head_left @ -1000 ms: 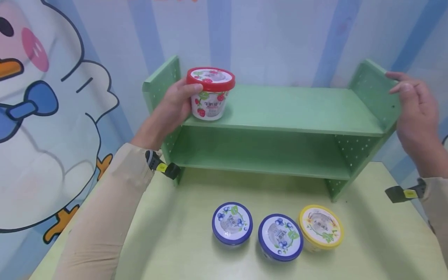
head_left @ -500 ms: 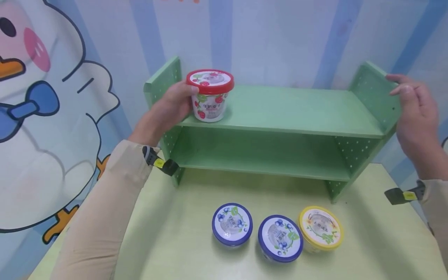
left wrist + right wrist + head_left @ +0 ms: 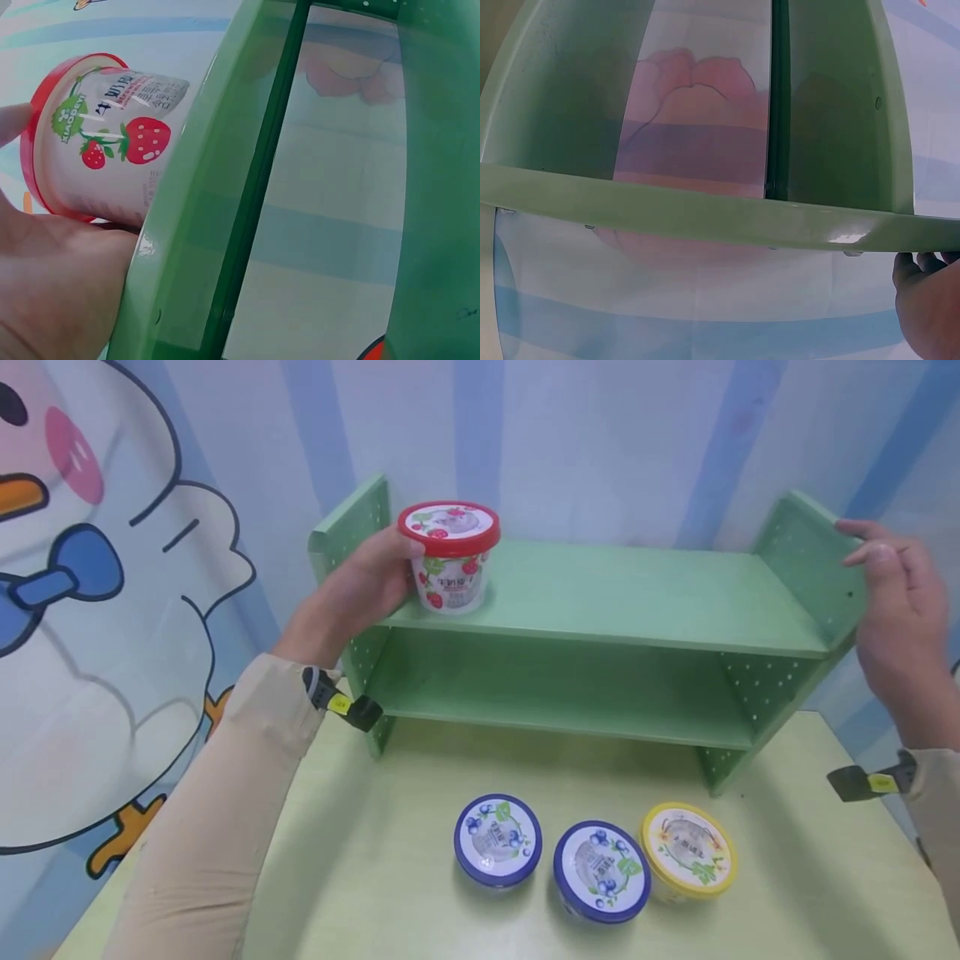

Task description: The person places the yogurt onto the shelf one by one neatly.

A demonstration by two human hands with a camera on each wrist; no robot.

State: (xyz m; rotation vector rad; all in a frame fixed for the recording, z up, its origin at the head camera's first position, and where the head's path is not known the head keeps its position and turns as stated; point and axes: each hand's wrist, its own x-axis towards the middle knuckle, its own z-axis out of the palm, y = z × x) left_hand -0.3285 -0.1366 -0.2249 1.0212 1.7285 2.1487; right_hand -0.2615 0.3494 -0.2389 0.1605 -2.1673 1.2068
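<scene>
A paper tub with a red lid and strawberry print (image 3: pixel 453 568) stands upright at the left end of the green rack's top shelf (image 3: pixel 645 593), near its front edge. My left hand (image 3: pixel 375 577) holds the tub from its left side, thumb at the lid's rim; the fingers behind it are hidden. The left wrist view shows the same strawberry tub (image 3: pixel 120 142) beyond the side panel's edge (image 3: pixel 180 187). At the rack's other end my right hand (image 3: pixel 903 610) touches the right side panel (image 3: pixel 810 568) near its top, fingertips against its outer side in the right wrist view.
Two blue-lidded blueberry tubs (image 3: pixel 498 841) and a yellow-lidded tub (image 3: pixel 688 849) stand on the pale table (image 3: pixel 375 877) before the rack. Below the top board lies a lower shelf (image 3: pixel 555 693). A striped wall with a cartoon bird (image 3: pixel 105 677) rises behind.
The strawberry tub has shifted slightly left on the top shelf, and my left thumb has drawn back a little along its lid. My right hand stays at the side panel.
</scene>
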